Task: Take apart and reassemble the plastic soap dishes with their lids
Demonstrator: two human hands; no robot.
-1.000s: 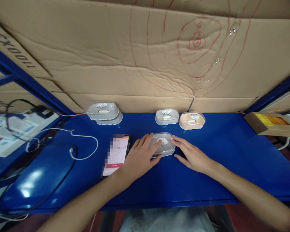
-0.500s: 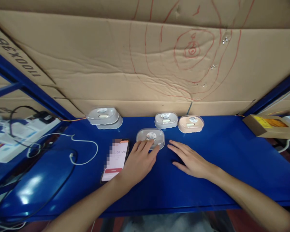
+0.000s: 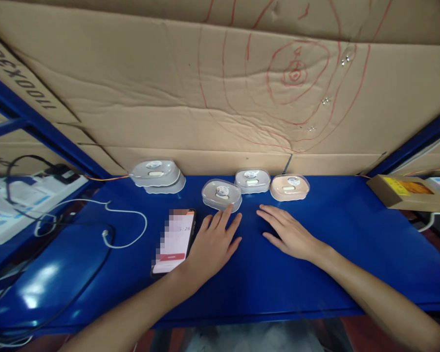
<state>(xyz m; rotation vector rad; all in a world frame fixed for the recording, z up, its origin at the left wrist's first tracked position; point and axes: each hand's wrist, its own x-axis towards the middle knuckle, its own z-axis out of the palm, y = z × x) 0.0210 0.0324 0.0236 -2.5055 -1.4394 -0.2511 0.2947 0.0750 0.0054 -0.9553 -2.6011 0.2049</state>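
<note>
A grey oval box with a clear lid and a round label (image 3: 222, 191) lies on the blue tabletop, turned slightly askew. My left hand (image 3: 215, 240) is just in front of it, fingers spread, with a fingertip at the box's near edge; whether it touches I cannot tell. To the right, my right hand (image 3: 289, 233) hovers over or rests on the table, fingers stretched out and holding nothing. Behind stand another grey box (image 3: 252, 181) and a pink box (image 3: 290, 187) of the same shape. A phone (image 3: 174, 244) with a lit screen lies left of my left hand.
Two stacked grey boxes (image 3: 156, 173) stand at the back left. Cables (image 3: 128, 247) and power strips (image 3: 40, 200) occupy the left side. An open cardboard box (image 3: 407, 191) sits at the right edge. A cardboard wall (image 3: 150, 83) with red rings closes off the back.
The near grey box has moved away from me and a little left, and turned askew. My left hand no longer covers its front. The right hand has barely shifted.
</note>
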